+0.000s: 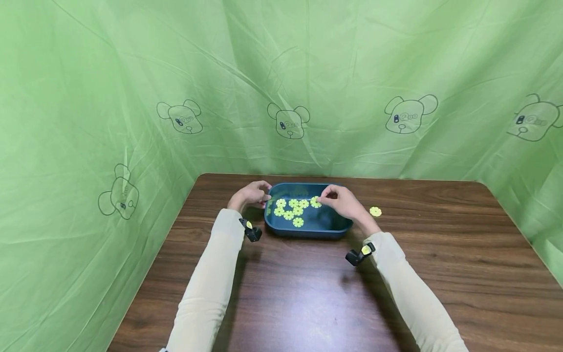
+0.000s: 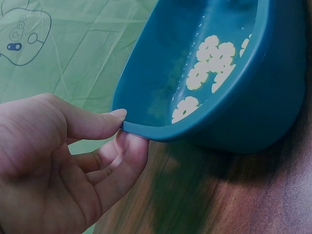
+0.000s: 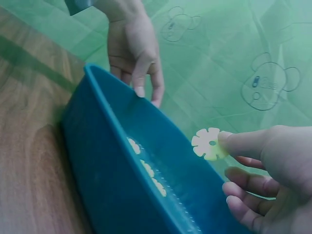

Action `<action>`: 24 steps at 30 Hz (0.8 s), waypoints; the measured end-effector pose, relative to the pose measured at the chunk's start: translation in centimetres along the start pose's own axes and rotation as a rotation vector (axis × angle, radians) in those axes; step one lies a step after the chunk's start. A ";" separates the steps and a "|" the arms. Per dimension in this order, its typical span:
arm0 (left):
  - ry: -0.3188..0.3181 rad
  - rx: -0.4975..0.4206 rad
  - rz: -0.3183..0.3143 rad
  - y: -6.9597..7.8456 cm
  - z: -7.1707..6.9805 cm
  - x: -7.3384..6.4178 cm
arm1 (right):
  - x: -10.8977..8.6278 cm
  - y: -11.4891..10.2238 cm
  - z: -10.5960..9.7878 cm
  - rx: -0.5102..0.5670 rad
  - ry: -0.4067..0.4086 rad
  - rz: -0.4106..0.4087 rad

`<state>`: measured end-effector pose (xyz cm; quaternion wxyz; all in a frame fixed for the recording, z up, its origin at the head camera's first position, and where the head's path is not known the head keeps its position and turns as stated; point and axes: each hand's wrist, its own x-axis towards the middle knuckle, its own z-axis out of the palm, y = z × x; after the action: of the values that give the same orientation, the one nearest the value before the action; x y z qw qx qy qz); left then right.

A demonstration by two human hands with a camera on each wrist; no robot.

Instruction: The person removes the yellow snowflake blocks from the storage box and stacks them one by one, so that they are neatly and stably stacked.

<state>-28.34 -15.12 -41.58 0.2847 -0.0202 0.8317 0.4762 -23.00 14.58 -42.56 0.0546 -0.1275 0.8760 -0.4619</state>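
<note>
A dark blue oval-cornered basin (image 1: 325, 234) stands on the table with several yellow-green flower-shaped discs (image 1: 298, 222) lying on its floor, mostly toward the left. At its left end my left hand (image 1: 253, 193) pinches the rim (image 2: 161, 132) between thumb and fingers. My right hand (image 1: 345, 201) is over the basin's right half, pinching one notched flower disc (image 3: 207, 145) by its edge between thumb and index finger. The disc has a small round hole in its middle. The other fingers of that hand are loosely bent below it.
One more flower disc (image 1: 376, 211) lies on the brown wooden table (image 1: 440, 254), just right of the basin. Behind and to the left hangs a green curtain (image 1: 246, 58) printed with bear heads. Each wrist carries a black strapped camera (image 1: 360, 254).
</note>
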 end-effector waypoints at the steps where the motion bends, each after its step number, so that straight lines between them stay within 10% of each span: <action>1: -0.001 0.001 0.000 0.0 0.0 0.0 | 0.0 0.1 -0.3 0.000 0.012 0.001; 24: -0.004 0.003 0.007 0.0 -0.2 0.3 | -2.1 2.8 -5.0 0.002 0.174 0.040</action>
<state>-28.66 -15.20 -41.69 0.2846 -0.0160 0.8319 0.4761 -22.51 20.64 -42.03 -0.0124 -0.0694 0.8795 -0.4707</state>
